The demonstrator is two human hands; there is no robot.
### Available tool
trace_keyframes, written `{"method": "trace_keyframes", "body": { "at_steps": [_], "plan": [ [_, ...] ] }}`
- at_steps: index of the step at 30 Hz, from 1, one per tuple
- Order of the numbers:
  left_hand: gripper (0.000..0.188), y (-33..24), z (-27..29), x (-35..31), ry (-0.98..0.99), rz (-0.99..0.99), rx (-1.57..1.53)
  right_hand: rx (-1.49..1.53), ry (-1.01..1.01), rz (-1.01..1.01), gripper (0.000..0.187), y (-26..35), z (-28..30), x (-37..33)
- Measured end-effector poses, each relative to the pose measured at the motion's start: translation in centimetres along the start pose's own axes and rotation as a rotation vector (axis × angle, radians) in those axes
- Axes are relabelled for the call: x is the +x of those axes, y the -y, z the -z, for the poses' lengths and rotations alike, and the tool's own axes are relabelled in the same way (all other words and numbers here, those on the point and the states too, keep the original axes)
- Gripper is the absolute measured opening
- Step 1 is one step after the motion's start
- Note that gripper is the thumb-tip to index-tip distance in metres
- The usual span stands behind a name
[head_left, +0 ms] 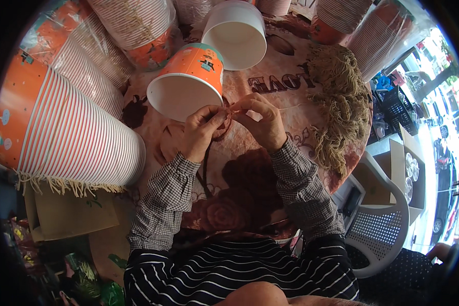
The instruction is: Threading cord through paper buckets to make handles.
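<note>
My left hand [203,131] and my right hand [262,121] meet over the table, just in front of an orange paper bucket [186,66] lying on its side, its white mouth towards me. Both hands are closed in a pinch, fingertips almost touching. A thin pale string [293,107] runs from my right hand towards a tangled heap of beige string [336,97]. Its end between my fingers is mostly hidden. Behind the orange bucket lies a white paper bucket [239,33], its open end also facing me.
Nested stacks of paper buckets crowd the left, the nearest stack [81,122] with beige fringe under it. More wrapped stacks [362,30] stand at the far right. A patterned cloth [224,204] covers the round table. A grey plastic chair [380,229] and cardboard box [387,178] are at right.
</note>
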State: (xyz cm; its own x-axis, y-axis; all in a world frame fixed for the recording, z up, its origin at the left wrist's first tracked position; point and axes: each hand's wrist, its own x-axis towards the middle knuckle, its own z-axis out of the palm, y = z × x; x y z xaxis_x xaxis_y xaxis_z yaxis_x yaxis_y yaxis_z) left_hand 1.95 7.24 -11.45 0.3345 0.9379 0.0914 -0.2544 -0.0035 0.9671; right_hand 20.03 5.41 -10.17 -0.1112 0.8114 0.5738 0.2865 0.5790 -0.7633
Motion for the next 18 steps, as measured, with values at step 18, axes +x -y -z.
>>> {"method": "trace_keyframes", "body": {
  "at_steps": [18],
  "plan": [
    [0.01,0.8,-0.4,0.3,-0.121,-0.323,0.44,-0.1,-0.264,0.056,0.01,0.9,0.0,0.3]
  ]
}}
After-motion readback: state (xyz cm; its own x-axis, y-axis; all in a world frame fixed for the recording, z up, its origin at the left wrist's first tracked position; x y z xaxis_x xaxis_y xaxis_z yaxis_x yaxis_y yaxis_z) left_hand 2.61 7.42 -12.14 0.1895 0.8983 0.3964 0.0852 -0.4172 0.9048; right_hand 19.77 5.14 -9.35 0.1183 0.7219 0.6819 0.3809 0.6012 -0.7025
